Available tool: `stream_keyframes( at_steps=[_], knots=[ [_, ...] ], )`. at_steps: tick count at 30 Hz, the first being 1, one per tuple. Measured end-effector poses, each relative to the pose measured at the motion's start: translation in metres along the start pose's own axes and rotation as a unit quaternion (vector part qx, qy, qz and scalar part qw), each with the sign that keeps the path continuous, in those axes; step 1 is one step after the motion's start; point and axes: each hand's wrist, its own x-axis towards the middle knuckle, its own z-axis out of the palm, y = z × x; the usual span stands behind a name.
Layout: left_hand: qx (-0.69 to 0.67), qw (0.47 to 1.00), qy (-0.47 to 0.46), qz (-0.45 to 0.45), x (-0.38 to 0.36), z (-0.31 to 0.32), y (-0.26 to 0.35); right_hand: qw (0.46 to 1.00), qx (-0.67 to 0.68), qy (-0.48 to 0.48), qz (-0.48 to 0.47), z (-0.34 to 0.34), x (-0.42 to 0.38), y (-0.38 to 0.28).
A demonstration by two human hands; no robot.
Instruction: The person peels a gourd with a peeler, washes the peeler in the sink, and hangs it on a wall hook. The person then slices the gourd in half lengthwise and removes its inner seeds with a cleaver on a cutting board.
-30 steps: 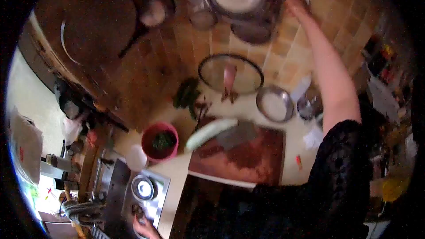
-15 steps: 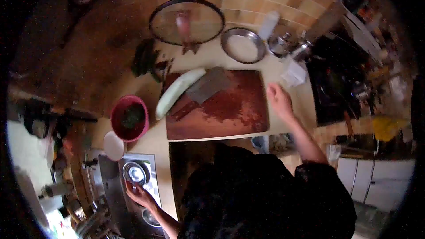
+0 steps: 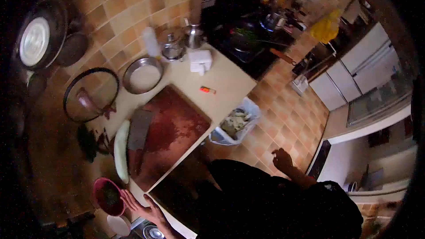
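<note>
My left hand (image 3: pixel 144 209) is open with fingers spread, its fingertips right at the rim of a pinkish-red bowl (image 3: pixel 98 192) of dark greens. Over the tiled floor, away from the counter, hangs my right hand (image 3: pixel 283 161), fingers loosely bent and apart, nothing seen in it. A cleaver (image 3: pixel 140 130) lies flat on the reddish-brown cutting board (image 3: pixel 179 126). Along the board's left edge rests a long pale green peeled vegetable (image 3: pixel 120 152). A small orange-red lighter (image 3: pixel 207 90) sits on the counter right of the board.
A metal bowl (image 3: pixel 142 75), white box (image 3: pixel 200 61) and glass pot (image 3: pixel 172 48) stand at the back. Greens lie in a wok (image 3: pixel 245 40) on the stove. A lined bin (image 3: pixel 237 126) of scraps stands below the counter edge. A round glass lid (image 3: pixel 90 93) leans on the wall.
The view has swung to the right. My left hand has left the sink for the red bowl. My right hand has moved off the counter to over the floor; the lighter now shows.
</note>
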Motion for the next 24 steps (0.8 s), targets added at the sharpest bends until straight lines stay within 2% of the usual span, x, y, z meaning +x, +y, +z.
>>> stream_keyframes(
  at_steps=[1,2,4,6,8,11,13,15,17,19,21,23,24],
  knots=[
    [0.008,1.000,-0.002,0.012,0.006,0.000,0.021,0.999,-0.015,-0.016,0.027,0.006,-0.029,0.018],
    [0.023,0.999,-0.007,0.037,0.012,0.002,0.033,0.999,-0.020,0.034,-0.025,0.026,-0.065,0.056],
    [-0.035,0.998,-0.011,0.048,0.016,0.009,0.072,0.999,-0.010,0.029,0.035,0.057,-0.132,0.116],
    [-0.063,0.996,-0.020,0.065,0.014,0.018,0.116,0.957,0.030,-0.095,0.273,0.109,-0.195,0.196],
    [-0.152,0.984,-0.036,0.080,0.005,0.032,0.171,0.974,0.082,-0.145,0.155,0.120,-0.229,0.235],
    [-0.313,0.940,-0.117,0.072,-0.025,0.073,0.233,0.918,0.000,-0.254,0.305,0.126,-0.252,0.266],
    [-0.235,0.948,-0.186,0.107,-0.047,0.106,0.264,0.928,0.027,-0.223,0.299,0.129,-0.226,0.309],
    [-0.150,0.960,-0.187,0.145,-0.068,0.136,0.310,0.934,0.055,-0.205,0.287,0.128,-0.199,0.355],
    [-0.131,0.958,-0.157,0.203,-0.087,0.167,0.338,0.937,0.091,-0.190,0.277,0.138,-0.171,0.381],
    [-0.087,0.960,-0.187,0.188,-0.094,0.182,0.380,0.983,-0.049,-0.110,0.139,0.166,-0.122,0.411],
    [-0.057,0.955,-0.177,0.232,-0.095,0.183,0.427,0.981,0.134,0.005,0.143,0.075,-0.032,0.386],
    [-0.042,0.955,-0.184,0.230,-0.095,0.186,0.460,0.978,0.161,0.026,0.129,0.047,0.044,0.377],
    [-0.030,0.954,-0.183,0.235,-0.094,0.189,0.472,0.986,0.150,0.020,0.075,0.056,0.078,0.389]
  ],
)
